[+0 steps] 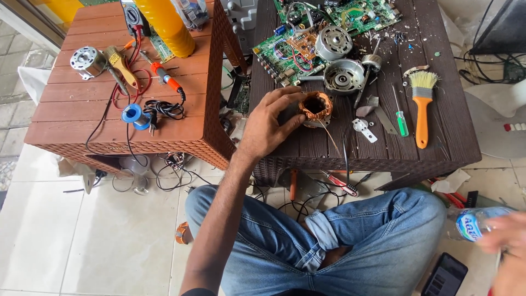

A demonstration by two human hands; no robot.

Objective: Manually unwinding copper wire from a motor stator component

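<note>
Stator winding (316, 107), copper-coloured, ring-shaped with a dark hollow centre, sits near the front of the dark brown table (455, 137). The left hand (268, 123) cups its left side, fingers curled and closed around the rim, thumb low, so the coil is steadied in place. A thin loose wire trails from the coil toward the table's front edge.

Right hand (507, 246): blurred at the lower right corner, near a clear plastic bottle (474, 222) with a blue label; whether it grips the bottle or merely passes it cannot be told.

Step in hand, as judged: the winding is being held for inspection or rework while the other hand is away from the table. Any further work on it would call for a second hand or a tool at the coil, with care for the fine trailing wire.

Nearby on the same table: 1 open motor housing (343, 75), 1 motor end cap (333, 42), green circuit boards (285, 55), 1 green-handled screwdriver (401, 121), 1 orange-handled brush (422, 109).

On the 2nd, reddish table (71, 126): 1 soldering iron (167, 81), 1 blue solder spool (132, 114), 1 small motor (85, 60), 1 yellow cylinder (167, 24).
</note>
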